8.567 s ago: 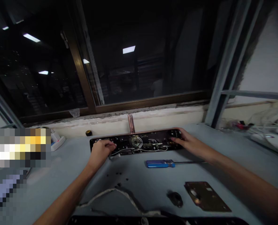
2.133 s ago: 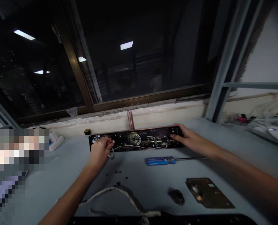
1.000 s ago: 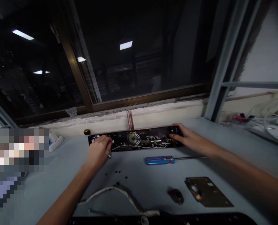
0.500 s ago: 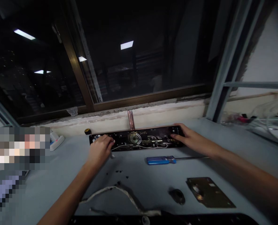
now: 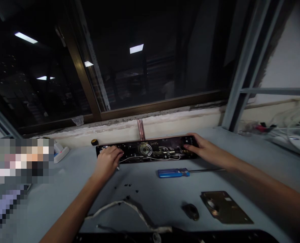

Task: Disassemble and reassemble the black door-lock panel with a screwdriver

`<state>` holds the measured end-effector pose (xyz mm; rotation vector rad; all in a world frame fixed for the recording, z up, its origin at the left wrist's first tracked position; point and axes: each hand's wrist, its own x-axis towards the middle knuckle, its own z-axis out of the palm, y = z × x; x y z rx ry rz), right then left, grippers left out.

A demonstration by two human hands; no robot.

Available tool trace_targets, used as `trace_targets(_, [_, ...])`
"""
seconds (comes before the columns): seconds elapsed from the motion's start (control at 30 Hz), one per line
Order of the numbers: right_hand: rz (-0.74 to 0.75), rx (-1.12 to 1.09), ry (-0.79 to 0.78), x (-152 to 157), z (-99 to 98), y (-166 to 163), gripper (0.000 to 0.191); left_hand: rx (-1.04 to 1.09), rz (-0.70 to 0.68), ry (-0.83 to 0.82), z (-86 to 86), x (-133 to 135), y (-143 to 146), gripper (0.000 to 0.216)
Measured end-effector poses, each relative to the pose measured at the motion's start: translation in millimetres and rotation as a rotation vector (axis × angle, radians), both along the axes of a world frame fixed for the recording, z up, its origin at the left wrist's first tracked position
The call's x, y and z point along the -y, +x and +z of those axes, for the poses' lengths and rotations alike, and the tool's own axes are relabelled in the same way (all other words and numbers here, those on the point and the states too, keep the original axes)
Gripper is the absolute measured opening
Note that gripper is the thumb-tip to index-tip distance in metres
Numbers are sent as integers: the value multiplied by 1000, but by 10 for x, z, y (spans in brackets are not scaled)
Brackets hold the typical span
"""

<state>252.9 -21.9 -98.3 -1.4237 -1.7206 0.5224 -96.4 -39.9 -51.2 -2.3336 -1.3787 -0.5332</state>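
A long black panel (image 5: 132, 153) with a round metal part, small fittings and a thin white wire (image 5: 150, 158) lies at the back of the table. My right hand (image 5: 197, 146) grips its right end, thumb on the face and fingers over the far edge. My left hand (image 5: 110, 157) is over the left part of the panel, its fingers pinched where the white wire comes out; a short pale tip shows below them. The fingertips are partly hidden. In front of the panel lies a blue-handled screwdriver (image 5: 173, 173), its shaft pointing right under my right forearm.
Nearer me are a brown metal plate (image 5: 232, 209), a dark oval part (image 5: 191, 212), several tiny black screws (image 5: 128, 185) and a whitish cable (image 5: 137, 207). Another black casing (image 5: 216, 237) crosses the bottom edge. A black-and-yellow roll (image 5: 94, 142) and a wall (image 5: 109, 133) stand behind.
The pale tip below my left hand has shifted slightly left and now looks sharper. Both hands and the panel keep nearly the same place.
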Motion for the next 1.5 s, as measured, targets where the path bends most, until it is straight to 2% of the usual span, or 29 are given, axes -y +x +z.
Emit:
trace_targets(0.33, [2, 23, -7, -4, -5, 17, 35, -23, 65, 19, -24, 8, 7, 15])
trace_targets(0.43, [-11, 17, -10, 1, 4, 9, 36, 56, 139, -31, -21, 21, 4, 15])
trace_targets(0.57, [-12, 9, -1, 11, 17, -3, 35, 138, 242, -208, 17, 24, 3, 16])
trace_targets(0.7, [4, 13, 4, 7, 12, 1, 35, 329, 216, -313, 65, 11, -12, 12])
trace_targets(0.8, [13, 17, -1, -2, -4, 16, 36, 484, 203, -351, 118, 14, -60, 18])
trace_targets(0.93, [12, 23, 9, -3, -12, 25, 35, 554, 223, -363, 200, 25, -194, 22])
trace_targets(1.03, [11, 18, 4, 8, 2, 16, 37, 525, 232, -364, 234, 28, -296, 23])
trace_targets(1.13, [8, 3, 4, 15, 14, 8, 35, 396, 230, -343, 226, 24, -349, 21])
trace_targets(1.33, [26, -12, 9, 22, 25, 9, 30, 141, 220, -112, 108, -1, -372, 23])
trace_targets(1.5, [-8, 4, -14, 43, 50, -12, 34, 71, 278, -62, 58, 3, -321, 23])
